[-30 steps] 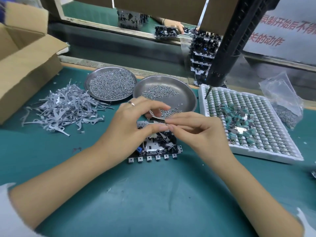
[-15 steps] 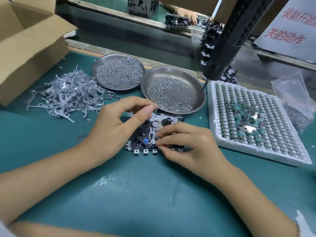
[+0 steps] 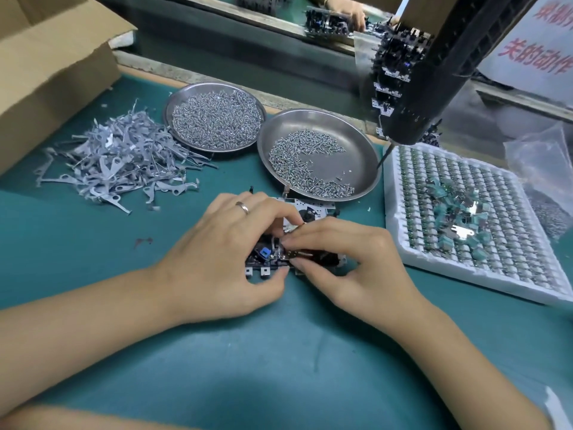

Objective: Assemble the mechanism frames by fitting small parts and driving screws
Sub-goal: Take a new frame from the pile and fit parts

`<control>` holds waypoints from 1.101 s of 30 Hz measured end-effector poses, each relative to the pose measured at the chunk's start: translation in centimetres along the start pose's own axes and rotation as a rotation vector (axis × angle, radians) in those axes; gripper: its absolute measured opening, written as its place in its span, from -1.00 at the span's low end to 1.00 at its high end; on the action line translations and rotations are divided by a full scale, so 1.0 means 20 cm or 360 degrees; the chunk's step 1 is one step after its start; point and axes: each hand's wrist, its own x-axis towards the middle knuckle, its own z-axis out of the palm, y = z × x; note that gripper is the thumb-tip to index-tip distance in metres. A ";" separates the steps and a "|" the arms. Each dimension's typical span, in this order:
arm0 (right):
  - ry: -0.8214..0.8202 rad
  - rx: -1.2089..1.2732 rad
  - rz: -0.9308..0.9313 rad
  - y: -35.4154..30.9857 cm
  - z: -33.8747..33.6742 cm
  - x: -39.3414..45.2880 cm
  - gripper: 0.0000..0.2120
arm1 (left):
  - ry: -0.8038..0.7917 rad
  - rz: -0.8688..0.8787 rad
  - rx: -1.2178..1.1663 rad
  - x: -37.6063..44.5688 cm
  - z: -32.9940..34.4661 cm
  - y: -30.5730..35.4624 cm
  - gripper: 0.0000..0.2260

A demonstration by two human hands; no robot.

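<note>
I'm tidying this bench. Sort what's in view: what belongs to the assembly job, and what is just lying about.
Job:
- mechanism frame, gripped by left hand and right hand
- two screw dishes
- grey lever pile
- white parts tray
- hanging screwdriver

Lying about:
- cardboard box
- plastic bag
- red-lettered sign

green bench (image 3: 93, 305), 2 screw dishes (image 3: 366, 156), lever pile (image 3: 117, 162), part tray (image 3: 400, 237), frame (image 3: 310, 209)

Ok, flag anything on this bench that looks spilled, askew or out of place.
On the white parts tray, loose green parts and a metal bracket lie heaped across the filled cells instead of seated in them. Also, a small red smear marks the green mat left of the left hand.
</note>
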 end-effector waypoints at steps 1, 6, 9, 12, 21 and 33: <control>0.0007 0.0031 0.0025 0.00 0.00 0.00 -0.85 | 0.0010 -0.0008 0.0011 0.00 0.00 0.00 -0.62; -0.0019 0.0215 0.0186 -0.01 -0.01 0.01 -0.86 | 0.0056 -0.0031 -0.0054 0.01 0.01 -0.01 -0.61; -0.0017 0.0309 0.0214 -0.01 0.00 0.01 -0.87 | 0.0075 -0.0028 -0.0123 0.01 0.01 -0.02 -0.59; 0.0000 0.0291 0.0217 -0.02 0.00 0.01 -0.87 | 0.0089 -0.0030 -0.0154 0.01 0.02 -0.02 -0.60; 0.1381 -0.0156 0.0125 -0.04 -0.17 0.10 -0.74 | 0.0128 -0.0005 -0.0180 0.03 0.02 -0.03 -0.76; 0.1401 0.0089 0.0358 -0.09 -0.33 0.49 -0.29 | 0.0193 -0.0053 -0.0291 0.02 0.04 -0.05 -0.79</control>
